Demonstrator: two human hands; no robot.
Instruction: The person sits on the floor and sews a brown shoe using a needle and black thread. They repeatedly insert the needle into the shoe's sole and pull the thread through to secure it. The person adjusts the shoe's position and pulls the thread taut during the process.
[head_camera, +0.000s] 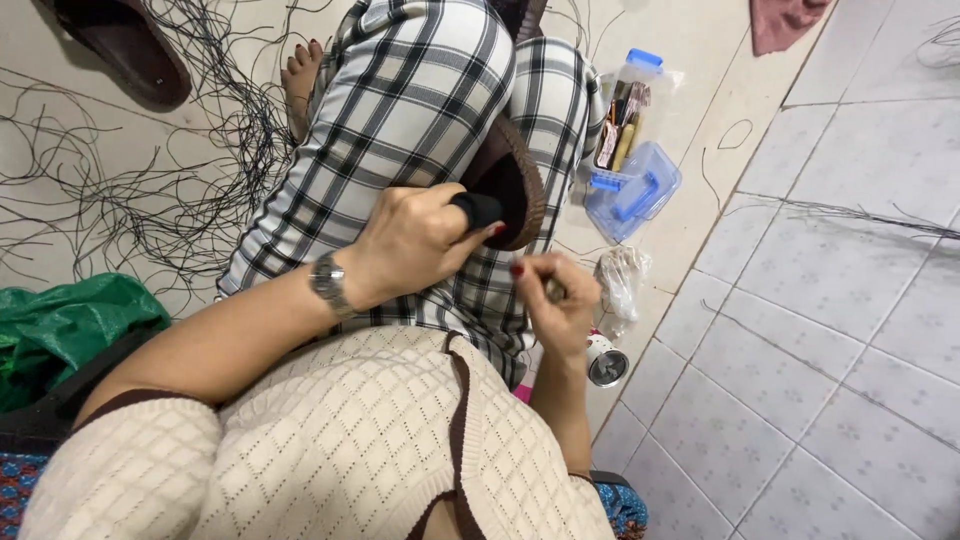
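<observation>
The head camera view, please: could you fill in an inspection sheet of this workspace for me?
Surface: tiled floor, pale, person seated on it.
Job's things: brown sandal resting on the checked trousers.
Clutter: loose black cords spread on the floor; open blue plastic box; clear bag; small spool; green bag; second sandal.
Hands: left hand gripping the sandal's black strap; right hand pinched shut, anything held too small to tell.
Cables: nothing seen.
Surroundings: pink cloth at top.
</observation>
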